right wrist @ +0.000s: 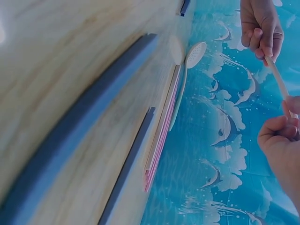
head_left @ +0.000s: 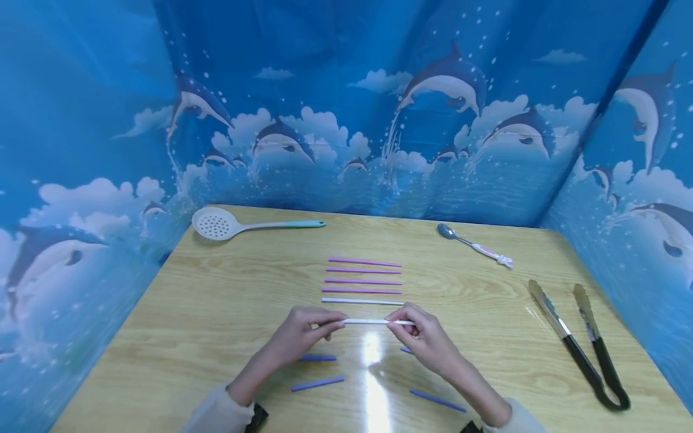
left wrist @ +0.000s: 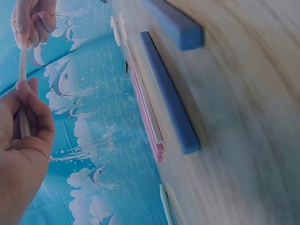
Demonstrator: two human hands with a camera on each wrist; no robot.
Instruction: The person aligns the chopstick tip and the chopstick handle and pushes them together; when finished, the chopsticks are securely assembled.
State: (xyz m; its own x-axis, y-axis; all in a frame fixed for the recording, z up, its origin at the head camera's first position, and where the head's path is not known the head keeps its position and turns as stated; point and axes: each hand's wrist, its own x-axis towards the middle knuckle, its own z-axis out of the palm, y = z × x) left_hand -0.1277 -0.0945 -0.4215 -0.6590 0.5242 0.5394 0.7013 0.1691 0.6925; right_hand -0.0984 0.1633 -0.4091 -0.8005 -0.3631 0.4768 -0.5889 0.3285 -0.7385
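held stick: white | 4 sticks: pink | backdrop: blue, dolphin-patterned

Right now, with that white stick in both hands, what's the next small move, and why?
Probably lower the held stick to the table, just on the near side of the lying white stick. The left hand and right hand hold it nearly parallel to that one, which lines up with four pink sticks.

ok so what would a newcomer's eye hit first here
Probably the blue dolphin-print backdrop, rising behind the pale wood-grain table. Next, two bare hands, pinching one thin white stick over the table's near middle. Then the black-handled metal tongs, lying open at the right.
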